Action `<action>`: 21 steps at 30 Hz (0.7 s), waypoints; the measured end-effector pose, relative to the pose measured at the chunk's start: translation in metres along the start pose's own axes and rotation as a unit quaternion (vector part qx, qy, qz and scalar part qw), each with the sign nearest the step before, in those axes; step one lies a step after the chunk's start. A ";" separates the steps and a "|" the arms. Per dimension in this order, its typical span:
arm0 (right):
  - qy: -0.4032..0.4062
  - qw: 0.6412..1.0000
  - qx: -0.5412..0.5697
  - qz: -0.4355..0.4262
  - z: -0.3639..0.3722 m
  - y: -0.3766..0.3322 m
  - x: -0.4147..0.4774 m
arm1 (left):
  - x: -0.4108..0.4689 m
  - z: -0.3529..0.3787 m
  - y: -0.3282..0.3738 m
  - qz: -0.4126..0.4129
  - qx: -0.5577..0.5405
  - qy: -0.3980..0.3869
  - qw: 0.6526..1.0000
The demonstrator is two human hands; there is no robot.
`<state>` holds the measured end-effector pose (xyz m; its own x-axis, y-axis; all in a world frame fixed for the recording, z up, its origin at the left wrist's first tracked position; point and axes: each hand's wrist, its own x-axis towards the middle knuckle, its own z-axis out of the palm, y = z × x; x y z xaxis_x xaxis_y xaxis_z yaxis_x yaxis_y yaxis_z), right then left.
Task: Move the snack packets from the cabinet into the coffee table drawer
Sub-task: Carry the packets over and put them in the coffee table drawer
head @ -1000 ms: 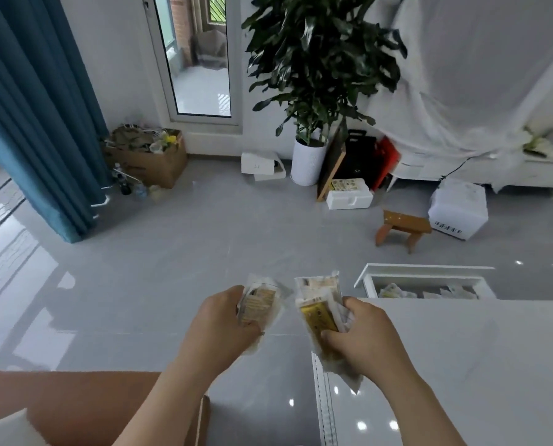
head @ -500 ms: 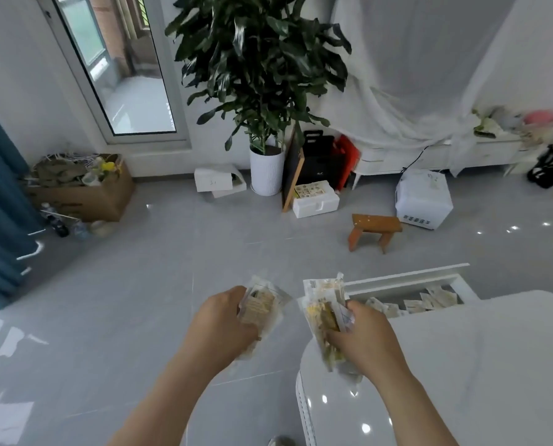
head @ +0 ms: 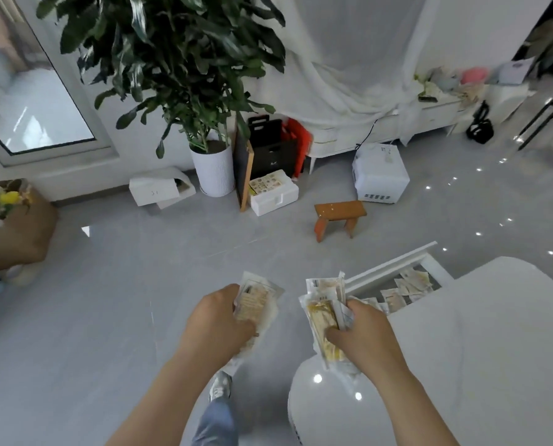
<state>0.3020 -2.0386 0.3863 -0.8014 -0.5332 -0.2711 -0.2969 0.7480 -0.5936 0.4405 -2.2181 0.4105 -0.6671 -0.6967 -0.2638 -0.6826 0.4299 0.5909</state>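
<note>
Two bunches of packets held beside the open drawer

Two hands are seen, each closed on its own load. The left hand (head: 217, 320) is curled round the left bunch (head: 256, 299), clear crinkled film over pale tan contents; the number of packets in it cannot be told. The right hand (head: 362, 339) is gripped on the right bunch (head: 322, 309), at least three flat sachets fanned upright, with a yellow bar shown through the glossy front one. Both bunches are held in the air and apart, the left over the grey tiled floor (head: 107, 300), the right at the rounded corner of the glossy white table (head: 478, 349). Just beyond the right hand, one white drawer (head: 389, 263) is open, and several loose packets (head: 412, 283), flat and pale, are laid inside it. One small wooden stool (head: 339, 211) is stood farther off. One leafy plant (head: 172, 59) is set in a ribbed white pot (head: 213, 170).
</note>
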 end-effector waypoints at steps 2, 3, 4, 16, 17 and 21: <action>0.009 1.000 0.005 0.017 0.006 -0.010 0.023 | 0.033 -0.006 0.000 0.015 0.010 -0.020 1.000; 0.014 1.000 0.005 0.027 0.010 -0.015 0.035 | 0.050 -0.010 -0.001 0.023 0.016 -0.028 0.999; 0.019 0.999 0.004 0.038 0.013 -0.020 0.046 | 0.066 -0.016 -0.001 0.030 0.020 -0.037 0.999; 0.084 0.981 0.038 0.173 0.027 -0.060 0.137 | 0.229 -0.045 0.026 0.134 0.049 -0.158 0.977; 0.090 0.978 0.045 0.182 0.025 -0.059 0.142 | 0.238 -0.041 0.032 0.142 0.045 -0.170 0.974; 0.113 0.965 0.067 0.229 0.011 -0.045 0.166 | 0.277 -0.024 0.058 0.180 0.068 -0.207 0.959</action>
<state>0.1884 -2.1651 0.3594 -0.9295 -0.0484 -0.3657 0.1728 0.8187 -0.5476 0.2232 -2.4004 0.3902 -0.9091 -0.2127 -0.3582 -0.3992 0.6905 0.6032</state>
